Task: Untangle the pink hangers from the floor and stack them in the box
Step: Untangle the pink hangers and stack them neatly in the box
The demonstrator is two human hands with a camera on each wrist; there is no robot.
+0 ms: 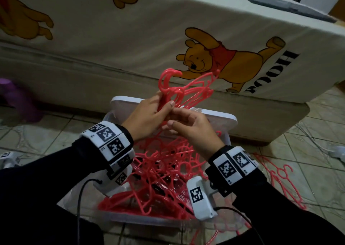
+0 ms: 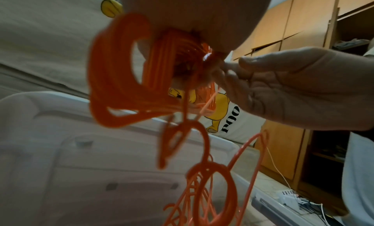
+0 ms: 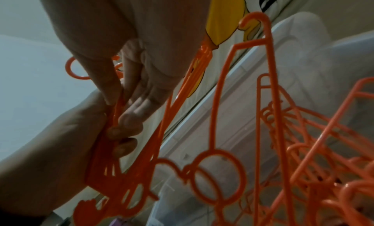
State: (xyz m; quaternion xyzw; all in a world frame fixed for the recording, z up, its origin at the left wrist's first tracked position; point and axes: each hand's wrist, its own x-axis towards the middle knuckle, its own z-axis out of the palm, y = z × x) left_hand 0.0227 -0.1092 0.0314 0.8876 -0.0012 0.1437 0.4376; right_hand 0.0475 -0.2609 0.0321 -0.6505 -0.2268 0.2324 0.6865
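Observation:
Over the clear plastic box (image 1: 141,221) my left hand (image 1: 164,104) grips a bundle of pink hangers (image 1: 186,88) by their necks, hooks pointing up and left. My right hand (image 1: 175,121) is right beside it, its fingers pinching a strand of the same bundle (image 3: 115,111). More hangers dangle from the bundle (image 2: 210,189) down into a tangled pile (image 1: 164,179) that fills the box. In the wrist views the hangers look orange. Both wrists carry white marker-covered camera units.
The box's white lid (image 1: 222,117) leans behind it against a bed with a cartoon-bear sheet (image 1: 130,39). Loose pink hangers (image 1: 280,177) lie on the tiled floor at right, near a white cable and plug strip (image 1: 336,151). A purple object (image 1: 16,99) sits far left.

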